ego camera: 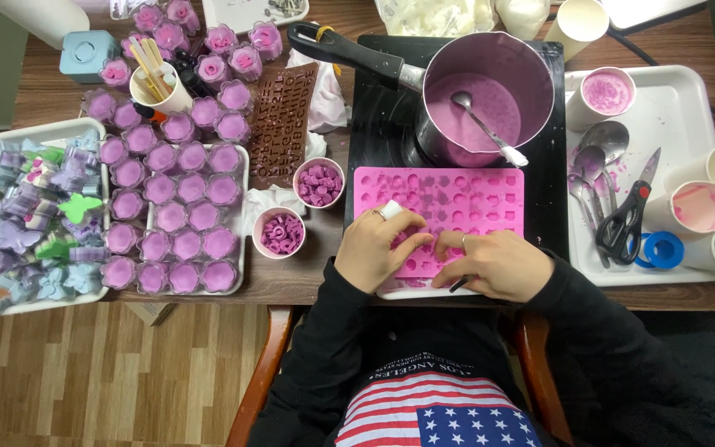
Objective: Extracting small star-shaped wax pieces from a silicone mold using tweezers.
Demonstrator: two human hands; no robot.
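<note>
At the left edge of the wooden surface (308, 285) a white tray (43, 132) holds purple, blue and green butterfly-shaped pieces (35, 219), and just beside it a second tray (240, 248) carries rows of small clear cups filled with set purple wax (171, 211), more of them spilling toward the far edge around a paper cup of wooden sticks (157, 83). A brown letter mould (283, 124) lies next, with two small white cups of little purple pieces (319, 182) (280, 233) near it. At the middle of the near edge a pink silicone mould (448, 207) rests partly on a black cooktop (378, 124), its small cavities mostly showing purple fill. The left hand (381, 248) lies on the mould's near-left part, fingers curled and pressing down on it, a ring on one finger and a small white object at its knuckles. The right hand (494, 263) lies touching it on the near-right part, fingertips bent onto the mould; neither is clamped around anything that can be made out, and the two meet at their fingertips. Behind the mould a purple-stained saucepan (490, 95) with a black handle sits on the cooktop, a spoon (486, 128) leaning in its purple liquid. Toward the right edge a white tray (672, 108) holds measuring spoons (597, 157), scissors (626, 219), blue tape rolls (662, 250) and stained paper cups (701, 207).
</note>
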